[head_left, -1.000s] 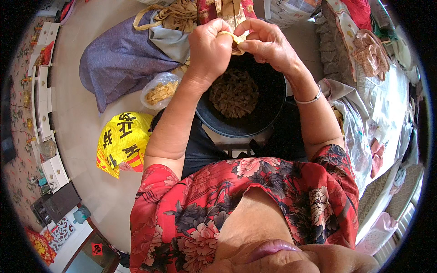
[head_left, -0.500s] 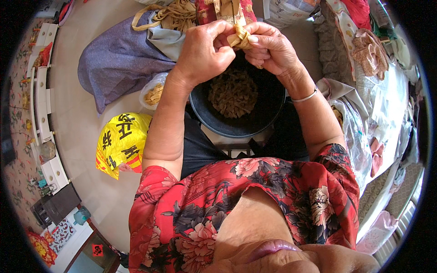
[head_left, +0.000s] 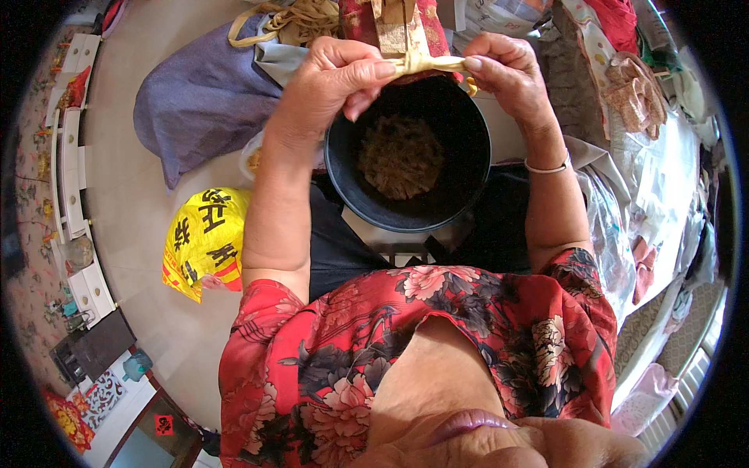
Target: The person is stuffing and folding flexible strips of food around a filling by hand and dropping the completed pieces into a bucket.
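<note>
A person's left hand [head_left: 337,76] and right hand [head_left: 511,76] are apart, each pinching one end of a pale yellow, flexible strip [head_left: 445,64] drawn taut between them, with a knot-like wrap midway. Just below the hands, toward the body, sits a round black tub [head_left: 462,160] holding brown pieces [head_left: 400,156]. Left of the left hand lies blue-grey cloth [head_left: 195,109]; beside the left forearm, a bright yellow plastic bag [head_left: 204,242].

The pale strip [head_left: 425,62] looks smooth — the yellow bag [head_left: 204,243] glossy plastic, the blue cloth [head_left: 203,109] matt.
</note>
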The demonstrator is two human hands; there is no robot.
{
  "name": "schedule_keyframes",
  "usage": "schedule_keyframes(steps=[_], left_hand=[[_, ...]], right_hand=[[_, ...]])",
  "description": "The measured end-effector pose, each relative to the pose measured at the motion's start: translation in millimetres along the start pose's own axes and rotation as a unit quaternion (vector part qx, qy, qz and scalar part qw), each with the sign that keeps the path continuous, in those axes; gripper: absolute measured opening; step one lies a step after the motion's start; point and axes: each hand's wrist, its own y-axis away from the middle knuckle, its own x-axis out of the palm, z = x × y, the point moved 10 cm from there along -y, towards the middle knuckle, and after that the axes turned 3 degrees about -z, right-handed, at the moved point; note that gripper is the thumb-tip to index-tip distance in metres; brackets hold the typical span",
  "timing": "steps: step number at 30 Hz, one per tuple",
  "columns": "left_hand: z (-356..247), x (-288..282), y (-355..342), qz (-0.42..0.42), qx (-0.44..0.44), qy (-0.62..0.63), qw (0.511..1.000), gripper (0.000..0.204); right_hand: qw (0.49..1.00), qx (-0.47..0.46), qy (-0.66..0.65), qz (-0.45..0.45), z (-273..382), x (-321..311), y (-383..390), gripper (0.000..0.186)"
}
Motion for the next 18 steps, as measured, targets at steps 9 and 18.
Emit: schedule_keyframes(steps=[9,18], left_hand=[[34,21,-6,0.062,-0.041,-0.462,0.884,0.017],[26,-46,-52,-0.200,0.046,-0.554,0.807,0.020]], right_hand=[[0.975,-0.038,0.218,0.020,-6,25,-2,0.009],[0.904,-0.098,0.385,-0.157,-8,-12,-47,0.016]])
